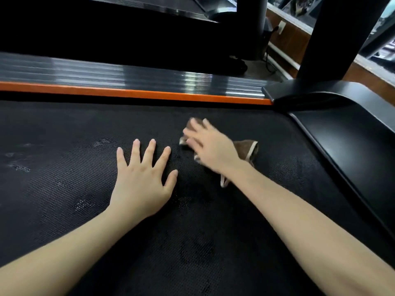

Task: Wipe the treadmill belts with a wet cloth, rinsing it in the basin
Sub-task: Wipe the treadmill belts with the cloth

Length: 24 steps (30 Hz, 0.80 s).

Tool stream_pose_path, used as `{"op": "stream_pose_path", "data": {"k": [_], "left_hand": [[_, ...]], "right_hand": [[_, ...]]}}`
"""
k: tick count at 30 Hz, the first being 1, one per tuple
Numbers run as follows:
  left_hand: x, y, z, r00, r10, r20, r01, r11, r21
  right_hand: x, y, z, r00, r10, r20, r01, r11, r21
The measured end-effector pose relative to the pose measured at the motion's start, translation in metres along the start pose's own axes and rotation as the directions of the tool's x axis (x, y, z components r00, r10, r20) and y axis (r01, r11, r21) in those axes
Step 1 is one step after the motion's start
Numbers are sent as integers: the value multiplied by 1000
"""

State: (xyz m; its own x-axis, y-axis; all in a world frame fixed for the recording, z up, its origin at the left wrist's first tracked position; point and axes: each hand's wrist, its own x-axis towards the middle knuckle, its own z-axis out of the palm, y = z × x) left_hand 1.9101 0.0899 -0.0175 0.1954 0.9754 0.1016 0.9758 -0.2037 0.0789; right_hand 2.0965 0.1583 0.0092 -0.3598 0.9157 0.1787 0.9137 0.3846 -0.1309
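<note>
One brown cloth lies pressed on the treadmill belt under the flat right hand; left hand, fingers spread, beside.

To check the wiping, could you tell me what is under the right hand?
A brown cloth with pale trim lies under the right hand, on the belt. The hand hides its middle.

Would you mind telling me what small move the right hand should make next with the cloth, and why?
Probably sweep the cloth leftward across the belt. The right hand presses it flat toward the right of the view, while pale smudges show farther left, beyond the left hand resting flat on the belt. That hand may need to lift first.
</note>
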Motion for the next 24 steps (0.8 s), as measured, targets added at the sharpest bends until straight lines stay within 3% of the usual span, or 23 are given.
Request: {"op": "stream_pose_path", "data": {"k": [2,3,5,7,10,14,17,19,22,24], "left_hand": [[-1,-1,1,1000,6,-1,-6,1000,-4],[0,-2,0,1000,11,-2,-11,1000,-9],[-1,-2,1,1000,19,-1,-19,1000,-13],[-1,-2,1,1000,7,-11,-7,1000,-15],[-1,1,0,1000,-3,-6,3,1000,-14],[-2,3,-1,1000,-11,-7,11,1000,-19],[-2,0,0,1000,-4,-11,3,1000,-29],[-2,-2,-1,1000,-3,-14,2,999,-39],[-1,0,0,1000,-12,-9,12,1000,-27],[-1,2,0,1000,-16,-5,16,1000,-18]], "right_hand": [[-10,0,1,990,-127,57,124,991,58],[-5,10,-1,992,-101,72,98,994,50],[15,41,-1,991,126,49,-125,992,-33],[34,61,-1,927,375,15,-365,911,-189],[51,58,2,836,548,-16,-543,824,-162],[70,11,7,934,358,10,-358,934,-10],[70,12,7,971,217,98,-215,976,-31],[53,49,-4,947,310,78,-310,951,-15],[13,98,-20,842,538,29,-539,842,19],[2,98,-19,839,538,80,-541,841,18]]}}
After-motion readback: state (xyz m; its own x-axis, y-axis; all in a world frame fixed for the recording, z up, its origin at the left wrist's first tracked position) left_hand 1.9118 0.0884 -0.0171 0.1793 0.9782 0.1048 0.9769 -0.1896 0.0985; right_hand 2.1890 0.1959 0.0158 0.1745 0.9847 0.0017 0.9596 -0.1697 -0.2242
